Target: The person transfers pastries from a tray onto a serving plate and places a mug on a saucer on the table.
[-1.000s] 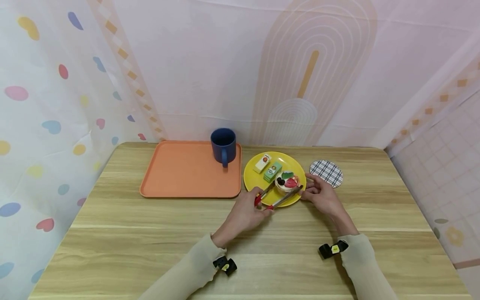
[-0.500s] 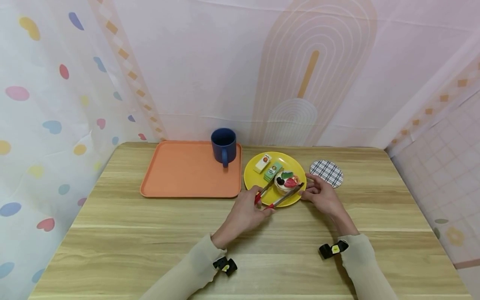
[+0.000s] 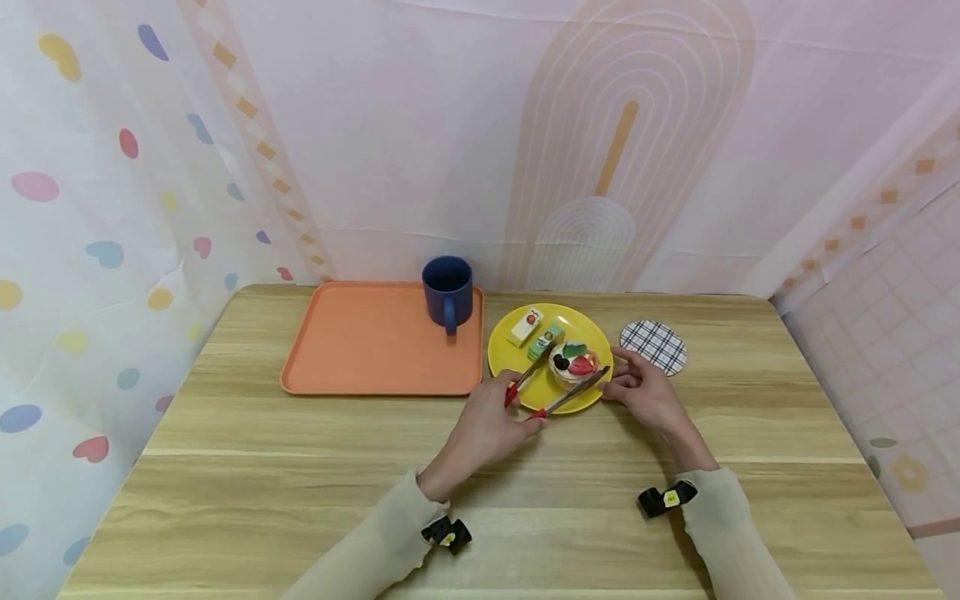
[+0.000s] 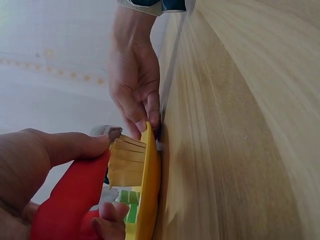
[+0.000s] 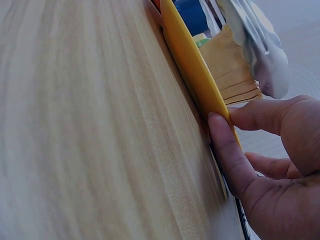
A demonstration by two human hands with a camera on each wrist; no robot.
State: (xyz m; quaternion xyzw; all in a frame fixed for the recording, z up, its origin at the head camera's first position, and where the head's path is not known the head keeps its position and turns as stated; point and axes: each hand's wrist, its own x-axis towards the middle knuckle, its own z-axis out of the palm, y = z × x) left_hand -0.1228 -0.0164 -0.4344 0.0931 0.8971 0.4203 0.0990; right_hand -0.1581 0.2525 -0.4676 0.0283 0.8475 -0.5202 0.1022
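Note:
My left hand (image 3: 487, 421) holds red-handled tongs (image 3: 557, 405) over the front of a yellow plate (image 3: 501, 362). The tongs' arms are spread, one on each side of a fruit tart (image 3: 574, 365) topped with cream, strawberry and dark berries. Whether the tips touch it I cannot tell. My right hand (image 3: 647, 398) pinches the plate's right rim, as the plate (image 5: 192, 60) shows in the right wrist view. Left of the tart lie a green cake piece (image 3: 542, 343) and a white cake piece (image 3: 524, 327). In the left wrist view, the tart (image 4: 126, 162) sits upright behind the red handles (image 4: 72, 200).
Just left of the plate lies an orange tray (image 3: 382, 342) with a blue mug (image 3: 447, 293) on its back right corner. A round checked coaster (image 3: 654, 345) lies near the right hand. Patterned cloth (image 3: 412, 167) hangs behind the wooden table (image 3: 562, 517).
The tongs' left arm has shifted slightly left, away from the tart and towards the green cake piece, so the tongs stand wider. The right hand and plate have stayed put.

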